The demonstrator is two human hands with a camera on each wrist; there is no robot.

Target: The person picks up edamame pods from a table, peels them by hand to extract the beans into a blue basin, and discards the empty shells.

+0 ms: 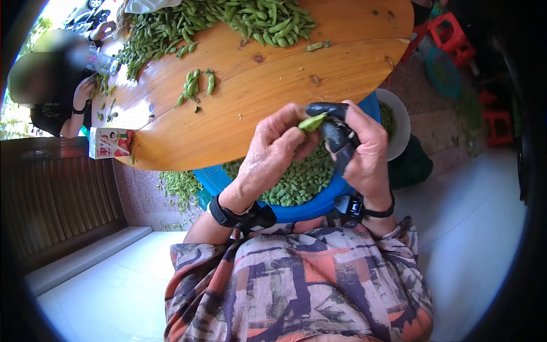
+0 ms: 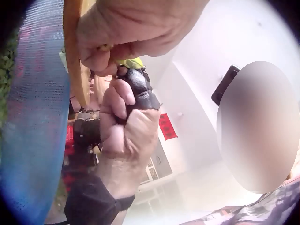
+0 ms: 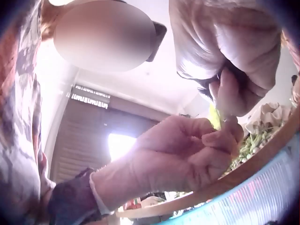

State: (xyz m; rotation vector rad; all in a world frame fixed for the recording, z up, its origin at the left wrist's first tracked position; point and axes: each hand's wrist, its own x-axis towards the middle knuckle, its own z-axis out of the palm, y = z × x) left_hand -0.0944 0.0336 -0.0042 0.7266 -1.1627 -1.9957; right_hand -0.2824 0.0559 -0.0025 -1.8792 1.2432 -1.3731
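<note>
A green soybean pod [image 1: 312,122] is held between the two hands, in front of the wooden table's edge. The left hand [image 1: 276,142] pinches one end between thumb and fingers; in the left wrist view the pod [image 2: 132,63] shows below its curled fingers. Black coverings wrap the thumb and forefinger of the right hand [image 1: 367,148], which pinches the other end. In the right wrist view a strip of the pod [image 3: 214,117] appears between the hands. Under them lie many shelled green beans [image 1: 296,185] in a blue basket [image 1: 305,212].
Heaped pods [image 1: 228,20] cover the table's [image 1: 256,97] far side, with a few loose pods [image 1: 191,85] nearer. A drink carton [image 1: 111,143] stands by the left edge. Another person [image 1: 60,108] sits there. At right are a pale bowl [image 1: 401,125] and red stools [image 1: 453,40].
</note>
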